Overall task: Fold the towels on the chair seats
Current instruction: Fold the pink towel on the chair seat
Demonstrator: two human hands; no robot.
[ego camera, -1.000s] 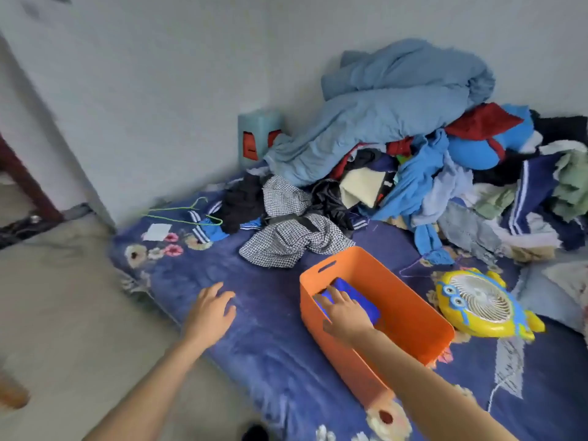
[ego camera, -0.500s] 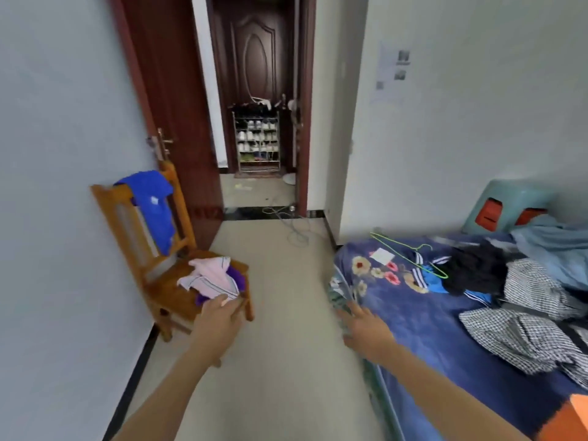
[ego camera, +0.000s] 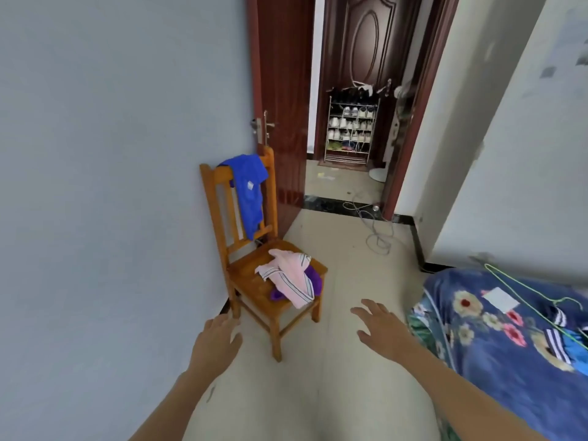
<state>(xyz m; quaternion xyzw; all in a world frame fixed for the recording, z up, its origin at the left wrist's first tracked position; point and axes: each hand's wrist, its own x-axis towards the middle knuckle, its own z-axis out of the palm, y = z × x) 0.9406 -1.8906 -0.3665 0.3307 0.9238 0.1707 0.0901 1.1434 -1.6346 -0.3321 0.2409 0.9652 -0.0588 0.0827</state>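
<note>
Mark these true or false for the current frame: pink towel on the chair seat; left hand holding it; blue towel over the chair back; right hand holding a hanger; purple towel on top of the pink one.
1. A pink towel lies on the chair seat. True.
2. The left hand holds the pink towel. False: it is open, short of the chair, touching nothing.
3. A blue towel hangs over the chair back. True.
4. The right hand holds a hanger. False: it is open and empty.
5. The purple towel lies on top of the pink one. False: it lies under it.
</note>
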